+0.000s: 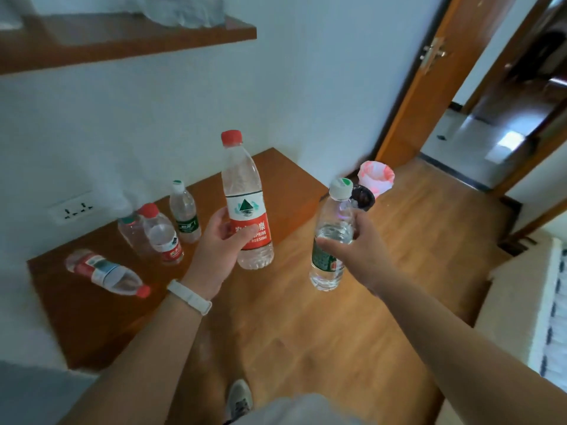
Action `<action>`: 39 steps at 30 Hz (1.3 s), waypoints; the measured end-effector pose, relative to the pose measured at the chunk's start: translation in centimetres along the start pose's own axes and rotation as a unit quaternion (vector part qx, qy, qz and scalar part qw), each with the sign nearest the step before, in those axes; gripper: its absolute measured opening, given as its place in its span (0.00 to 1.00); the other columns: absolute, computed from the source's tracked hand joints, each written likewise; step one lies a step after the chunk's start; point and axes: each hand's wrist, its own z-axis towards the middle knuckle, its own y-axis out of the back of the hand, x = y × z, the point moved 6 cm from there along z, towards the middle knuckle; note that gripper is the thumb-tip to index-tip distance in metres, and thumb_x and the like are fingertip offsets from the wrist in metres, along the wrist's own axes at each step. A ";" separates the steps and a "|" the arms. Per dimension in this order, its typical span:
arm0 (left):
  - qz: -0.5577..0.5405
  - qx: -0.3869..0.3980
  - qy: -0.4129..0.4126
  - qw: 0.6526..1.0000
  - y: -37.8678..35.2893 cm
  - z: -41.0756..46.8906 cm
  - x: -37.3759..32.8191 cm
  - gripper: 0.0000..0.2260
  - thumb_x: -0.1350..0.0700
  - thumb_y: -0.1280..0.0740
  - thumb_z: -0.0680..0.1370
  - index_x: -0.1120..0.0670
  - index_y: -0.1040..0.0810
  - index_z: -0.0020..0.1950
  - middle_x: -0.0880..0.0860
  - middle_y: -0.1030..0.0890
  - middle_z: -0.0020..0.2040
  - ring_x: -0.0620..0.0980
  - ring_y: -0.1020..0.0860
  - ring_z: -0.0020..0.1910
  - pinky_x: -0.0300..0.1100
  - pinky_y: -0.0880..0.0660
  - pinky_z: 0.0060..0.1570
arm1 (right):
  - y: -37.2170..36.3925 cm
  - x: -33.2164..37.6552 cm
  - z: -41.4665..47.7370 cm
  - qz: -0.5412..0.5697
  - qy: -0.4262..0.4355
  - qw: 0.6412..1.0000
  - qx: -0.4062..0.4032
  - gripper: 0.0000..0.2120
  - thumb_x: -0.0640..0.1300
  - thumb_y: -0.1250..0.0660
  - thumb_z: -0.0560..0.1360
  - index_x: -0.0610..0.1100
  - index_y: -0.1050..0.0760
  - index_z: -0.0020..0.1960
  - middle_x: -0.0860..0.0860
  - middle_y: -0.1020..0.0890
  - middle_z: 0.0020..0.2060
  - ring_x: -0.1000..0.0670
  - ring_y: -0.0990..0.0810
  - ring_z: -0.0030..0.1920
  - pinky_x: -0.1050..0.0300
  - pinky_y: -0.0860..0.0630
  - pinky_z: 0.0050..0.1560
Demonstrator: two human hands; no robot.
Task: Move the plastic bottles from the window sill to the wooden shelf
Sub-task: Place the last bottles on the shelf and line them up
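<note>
At frame centre, left grip [221, 237] and right grip [352, 246] each curl round a bottle.
Left: red-capped bottle [245, 191]; right: green-labelled bottle [333, 210]; both near upright.

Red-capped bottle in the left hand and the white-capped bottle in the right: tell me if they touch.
Apart. The head view shows floor between the red-capped bottle and the white-capped bottle.

Six plastic bottles are in view. Two are held: one red-capped bottle [247, 207] in the left hand [219, 240] and one green-labelled bottle [333, 216] in the right hand [352, 245]. Four sit on the lower shelf [276, 179]: three standing bottles [162, 237] and one lying bottle [107, 274]. There are two wooden shelves, one wall socket [72, 208] and one wristband [188, 297].
</note>
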 end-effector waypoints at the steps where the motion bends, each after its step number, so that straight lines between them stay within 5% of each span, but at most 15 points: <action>1: 0.002 0.006 -0.002 1.000 0.3 1.2 -0.3 0.32 0.43 0.27 0.70 0.45 0.30 0.73 0.43 0.19 0.62 0.45 0.19 0.60 0.40 0.20 0.52 | -0.4 0.5 1.0 0.000 -0.001 1.000 -0.008 0.27 0.42 0.22 0.69 0.50 0.30 0.63 0.52 0.18 0.50 0.57 0.18 0.47 0.61 0.22 0.46; 5: 0.006 0.020 -0.008 1.000 1.8 6.0 -1.3 0.28 0.46 0.27 0.72 0.45 0.30 0.71 0.43 0.19 0.60 0.42 0.19 0.56 0.34 0.20 0.44 | -2.4 1.8 5.5 0.005 0.001 0.999 -0.035 0.26 0.43 0.22 0.69 0.50 0.29 0.61 0.53 0.18 0.49 0.59 0.18 0.46 0.59 0.21 0.46; 11: 0.025 -0.001 0.019 1.000 4.3 10.6 -0.2 0.32 0.41 0.27 0.69 0.43 0.31 0.71 0.45 0.20 0.63 0.47 0.20 0.61 0.41 0.21 0.53 | -5.2 2.0 11.7 -0.003 -0.010 0.999 -0.032 0.30 0.53 0.21 0.63 0.54 0.29 0.61 0.55 0.19 0.50 0.57 0.18 0.49 0.50 0.19 0.53; 15: 0.047 -0.029 0.040 0.998 4.8 13.4 0.9 0.33 0.40 0.28 0.69 0.43 0.33 0.72 0.43 0.22 0.63 0.46 0.21 0.61 0.43 0.21 0.56 | -6.8 1.7 16.3 0.003 -0.006 1.000 -0.013 0.25 0.50 0.21 0.65 0.55 0.28 0.58 0.56 0.19 0.48 0.58 0.18 0.47 0.52 0.19 0.51; 26: 0.118 -0.118 0.087 0.982 3.9 26.4 2.8 0.34 0.40 0.28 0.69 0.42 0.35 0.72 0.43 0.23 0.65 0.47 0.22 0.63 0.43 0.21 0.58 | -11.2 -0.9 34.6 0.016 -0.027 0.989 0.143 0.29 0.46 0.23 0.70 0.51 0.32 0.66 0.54 0.21 0.55 0.54 0.20 0.54 0.52 0.21 0.56; 31: 0.121 -0.177 0.131 0.968 2.2 31.9 2.8 0.31 0.47 0.25 0.73 0.44 0.34 0.72 0.44 0.23 0.65 0.48 0.21 0.62 0.49 0.22 0.61 | -11.5 -1.4 43.3 -0.019 -0.014 0.979 0.201 0.31 0.48 0.22 0.69 0.52 0.34 0.67 0.56 0.22 0.54 0.57 0.21 0.50 0.67 0.26 0.43; 39: 0.132 -0.279 0.177 0.935 1.9 36.4 3.6 0.27 0.52 0.25 0.75 0.46 0.33 0.70 0.46 0.22 0.61 0.47 0.21 0.58 0.49 0.22 0.58 | -14.3 -1.8 51.2 -0.073 0.001 0.955 0.288 0.31 0.49 0.22 0.68 0.53 0.35 0.65 0.56 0.23 0.52 0.55 0.21 0.49 0.59 0.22 0.48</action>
